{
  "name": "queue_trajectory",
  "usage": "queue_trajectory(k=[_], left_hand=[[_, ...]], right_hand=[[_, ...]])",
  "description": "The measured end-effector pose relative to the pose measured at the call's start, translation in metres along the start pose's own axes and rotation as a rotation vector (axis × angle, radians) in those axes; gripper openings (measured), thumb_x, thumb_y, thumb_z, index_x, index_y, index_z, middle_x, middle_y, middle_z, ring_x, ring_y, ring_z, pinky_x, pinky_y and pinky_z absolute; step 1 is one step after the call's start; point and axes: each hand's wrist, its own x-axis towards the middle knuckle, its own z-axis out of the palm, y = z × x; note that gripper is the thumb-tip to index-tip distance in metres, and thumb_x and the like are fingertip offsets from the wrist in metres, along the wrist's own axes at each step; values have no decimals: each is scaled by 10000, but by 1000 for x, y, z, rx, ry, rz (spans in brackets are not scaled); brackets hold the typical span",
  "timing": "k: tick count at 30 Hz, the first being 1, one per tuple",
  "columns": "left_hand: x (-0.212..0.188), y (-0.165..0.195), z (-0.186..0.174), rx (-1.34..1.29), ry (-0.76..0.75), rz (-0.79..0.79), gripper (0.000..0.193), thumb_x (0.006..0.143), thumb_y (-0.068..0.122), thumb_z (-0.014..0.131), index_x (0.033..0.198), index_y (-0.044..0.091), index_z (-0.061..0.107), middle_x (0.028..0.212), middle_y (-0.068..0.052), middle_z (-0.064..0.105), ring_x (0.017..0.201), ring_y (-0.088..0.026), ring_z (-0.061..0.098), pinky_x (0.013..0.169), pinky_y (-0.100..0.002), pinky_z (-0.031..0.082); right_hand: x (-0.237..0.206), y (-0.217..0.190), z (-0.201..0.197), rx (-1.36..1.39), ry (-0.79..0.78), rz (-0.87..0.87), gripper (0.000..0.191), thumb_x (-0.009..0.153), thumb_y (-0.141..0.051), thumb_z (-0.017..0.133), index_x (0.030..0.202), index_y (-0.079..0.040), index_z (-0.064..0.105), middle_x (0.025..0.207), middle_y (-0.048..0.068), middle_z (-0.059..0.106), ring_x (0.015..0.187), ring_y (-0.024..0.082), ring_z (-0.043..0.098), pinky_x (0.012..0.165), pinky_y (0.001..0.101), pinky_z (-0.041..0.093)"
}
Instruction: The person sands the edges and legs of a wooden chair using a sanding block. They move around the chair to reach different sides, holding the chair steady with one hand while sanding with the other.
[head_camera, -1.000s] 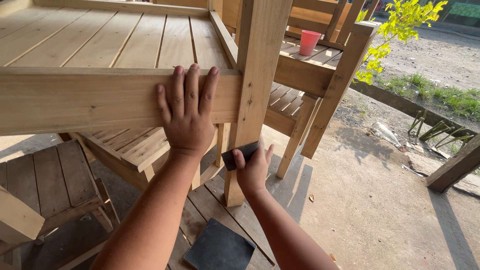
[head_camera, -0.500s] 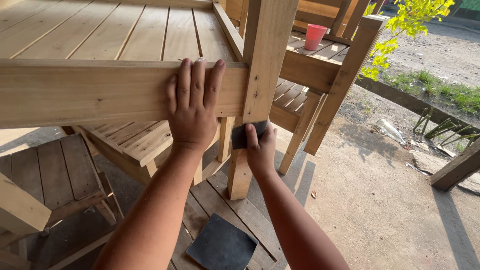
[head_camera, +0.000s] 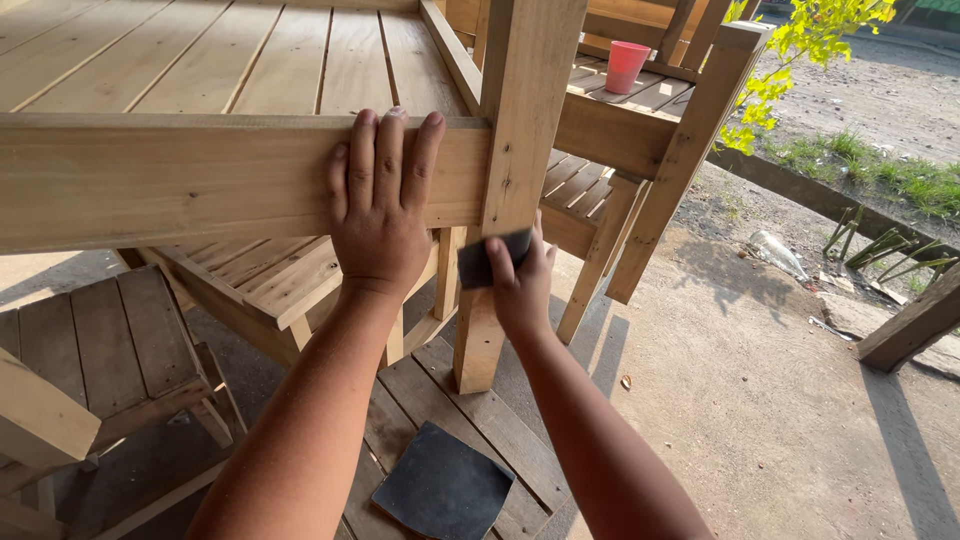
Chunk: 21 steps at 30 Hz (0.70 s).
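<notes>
My left hand (head_camera: 382, 205) lies flat with fingers spread against the front rail (head_camera: 170, 180) of a light wooden table, fingertips over its top edge. My right hand (head_camera: 520, 280) grips a small dark sanding pad (head_camera: 492, 260) and presses it against the upright wooden leg post (head_camera: 520, 120) just below the rail. The post runs down to a pallet board on the ground.
A dark sheet of sandpaper (head_camera: 443, 488) lies on the pallet boards below. A slatted wooden seat (head_camera: 110, 340) stands at lower left. A pink cup (head_camera: 626, 66) sits on a far bench. Angled wooden legs (head_camera: 690, 150) stand right; bare ground and a green shrub (head_camera: 800, 50) beyond.
My right hand has slid the sanding pad up the leg post toward the rail. My left hand has stayed flat on the rail. The view has come slightly closer.
</notes>
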Motion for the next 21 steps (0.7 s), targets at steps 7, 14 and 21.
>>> queue_trajectory(k=[7,14,21], left_hand=[[-1,0,2,-44,31,-3,515,1131,92,506,1630,200,438,1580,-90,475,1510,-304,398,1229,-481,326],[0,1,0,-21,13,-5,561,1086,65,501,1625,204,436,1587,-73,484,1515,-290,401,1233,-468,329],[0,1,3,44,-14,-3,572,1090,78,482,1639,226,420,1600,-65,487,1517,-282,409,1239,-457,315]], right_hand=[[69,-4,0,-7,153,-48,471,1001,-447,641,1206,-24,643,1156,182,705,1225,368,558,1258,537,276],[-18,19,17,-140,154,-79,656,1069,-449,544,1544,-15,418,1517,277,538,1481,444,410,1233,585,-16],[112,-47,2,-245,286,-107,828,985,-544,635,1518,34,375,1361,215,648,1396,398,528,1322,545,62]])
